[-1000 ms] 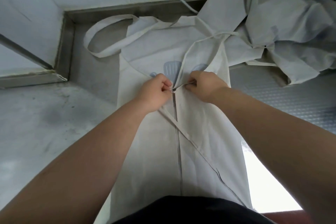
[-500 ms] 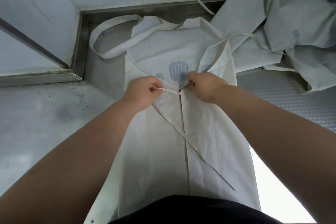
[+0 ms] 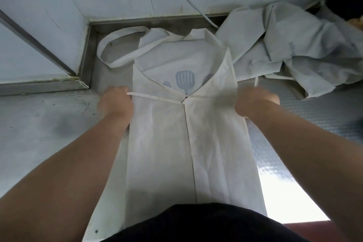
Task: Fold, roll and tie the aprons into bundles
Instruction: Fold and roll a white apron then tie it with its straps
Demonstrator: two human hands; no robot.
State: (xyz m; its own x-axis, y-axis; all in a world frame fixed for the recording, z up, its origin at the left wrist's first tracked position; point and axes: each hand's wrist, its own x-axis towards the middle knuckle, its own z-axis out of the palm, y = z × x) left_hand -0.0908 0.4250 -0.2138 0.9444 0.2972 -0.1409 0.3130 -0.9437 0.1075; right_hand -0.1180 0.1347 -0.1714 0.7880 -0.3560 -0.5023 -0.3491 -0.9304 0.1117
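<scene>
Head view showed me only the backs of both fists; the fingertips were curled under and hidden. The left hand [image 3: 115, 101] gripped the end of the left tie [image 3: 155, 97]. The right hand [image 3: 255, 102], blurred, gripped the right tie [image 3: 208, 96], with a short end sticking up above it. Both ties ran tight and level to a crossing [image 3: 183, 100] at the middle seam. The apron [image 3: 167, 153] lay flat on the steel counter [image 3: 39, 124], its sides folded in to the seam, long axis from my body to the wall, neck loop [image 3: 117, 45] at the far end. My dark shirt [image 3: 196, 226] cut off its near end. A heap of aprons [image 3: 294, 45] lay crumpled at far right.
</scene>
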